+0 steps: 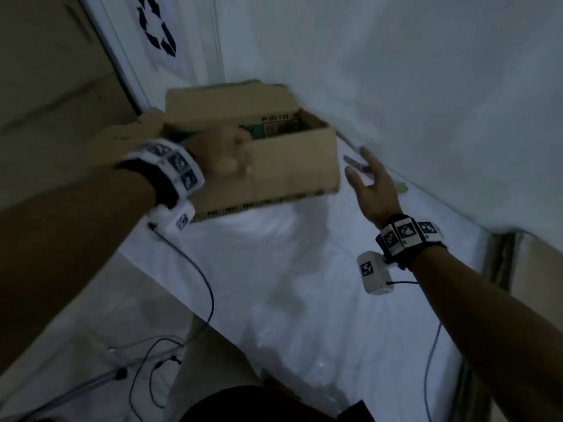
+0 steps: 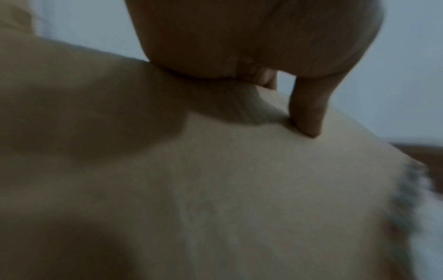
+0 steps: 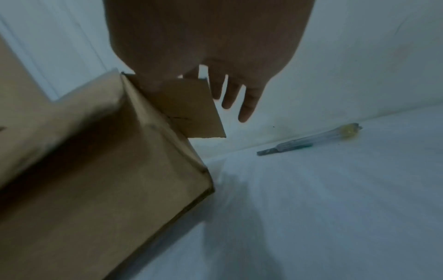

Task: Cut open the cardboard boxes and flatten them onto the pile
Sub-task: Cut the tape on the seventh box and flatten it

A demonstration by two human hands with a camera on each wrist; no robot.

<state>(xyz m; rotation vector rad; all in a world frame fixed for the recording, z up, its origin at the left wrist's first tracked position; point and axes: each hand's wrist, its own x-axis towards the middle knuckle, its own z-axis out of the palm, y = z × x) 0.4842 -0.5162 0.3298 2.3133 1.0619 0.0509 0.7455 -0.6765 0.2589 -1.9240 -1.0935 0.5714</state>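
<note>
A brown cardboard box [image 1: 274,166] with its top flaps open is held above the white table [image 1: 274,284]. My left hand [image 1: 225,156] grips its near wall at the upper left edge, thumb [image 2: 309,113] pressed on the outside of the box [image 2: 215,189]. My right hand [image 1: 370,181] hovers just right of the box, fingers spread and holding nothing. In the right wrist view the fingers [image 3: 249,102] hang straight beside a box flap [image 3: 191,108]. A utility knife [image 3: 309,140] lies on the table by the wall, and the knife [image 1: 358,164] shows just beyond my right fingertips.
A white wall [image 1: 426,102] rises behind the table. A panel with a recycling symbol [image 1: 158,25] and flat cardboard [image 1: 45,86] stand at the left. Cables [image 1: 195,284] trail off the table's left edge toward the floor.
</note>
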